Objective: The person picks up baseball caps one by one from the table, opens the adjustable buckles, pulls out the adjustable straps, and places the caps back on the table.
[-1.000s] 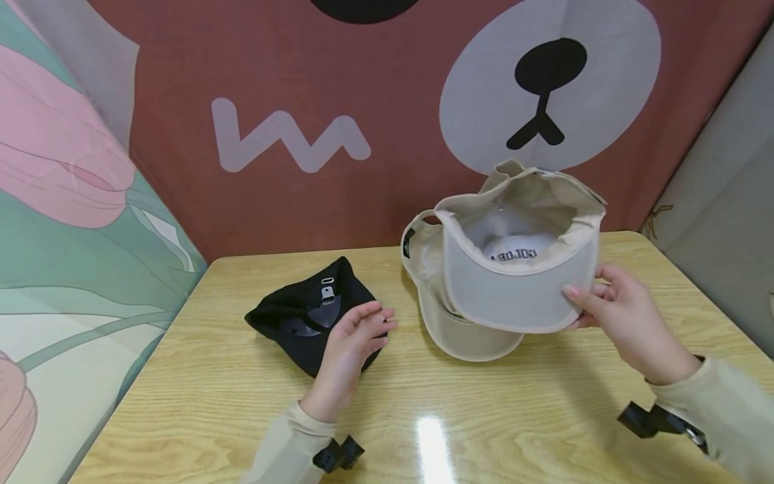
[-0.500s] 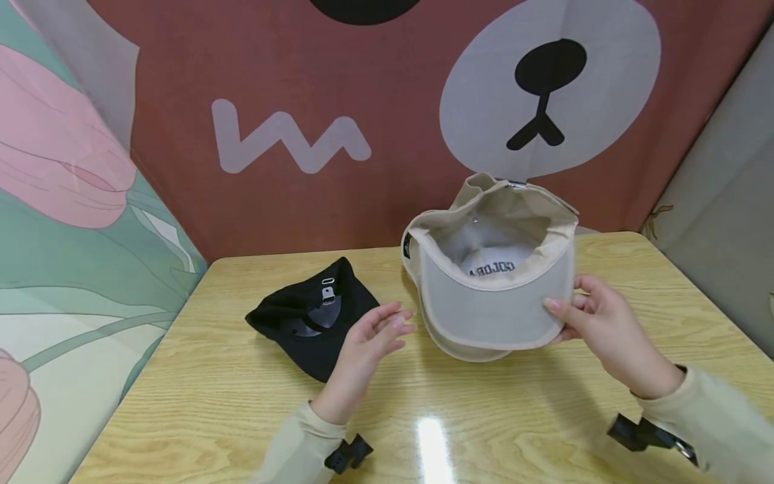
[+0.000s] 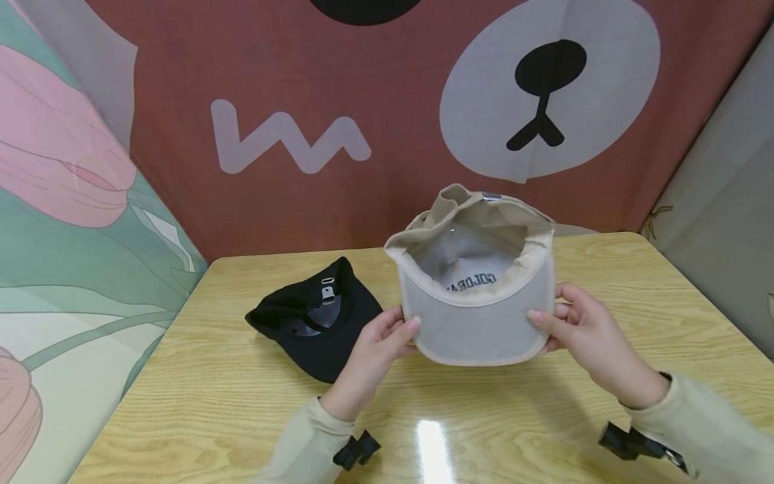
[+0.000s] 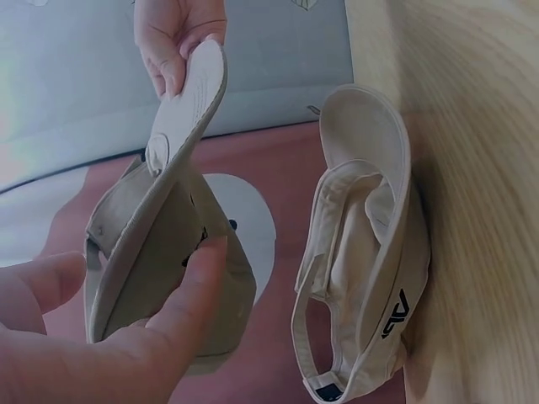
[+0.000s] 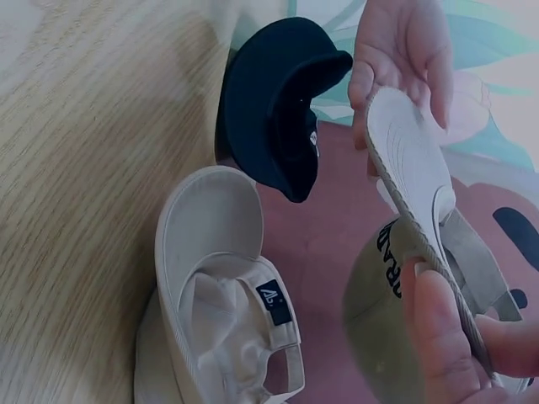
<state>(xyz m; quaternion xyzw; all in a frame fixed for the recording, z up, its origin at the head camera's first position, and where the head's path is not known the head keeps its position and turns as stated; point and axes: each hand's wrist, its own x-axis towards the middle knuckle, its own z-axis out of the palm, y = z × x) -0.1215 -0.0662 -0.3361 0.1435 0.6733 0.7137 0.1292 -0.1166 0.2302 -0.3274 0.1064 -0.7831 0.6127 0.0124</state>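
Student: Where is the held cap, and how do the hands stand?

Teacher: It is off the table, the underside of its brim facing the head camera. The right hand pinches its brim's right edge between thumb and fingers. The left hand is at the opposite edge, thumb and fingers parted to either side of the brim; whether they touch it cannot be told.

Student: What does each view add?

Teacher: The head view looks into the held cap, where letters read reversed. The right wrist view shows dark letters on its outer front. Both wrist views show a lower cap, also beige, resting below the held cap, which covers most or all of it from the head camera. The left wrist view adds a black logo on the lower cap's side; the right, a dark label inside.

Student: And edges and room?

Teacher: The table's back edge runs behind the held cap, a printed cloth beyond. Bare wood extends before the held cap and to its right. Its left is tighter: the black cap lies there, just beyond the left hand.
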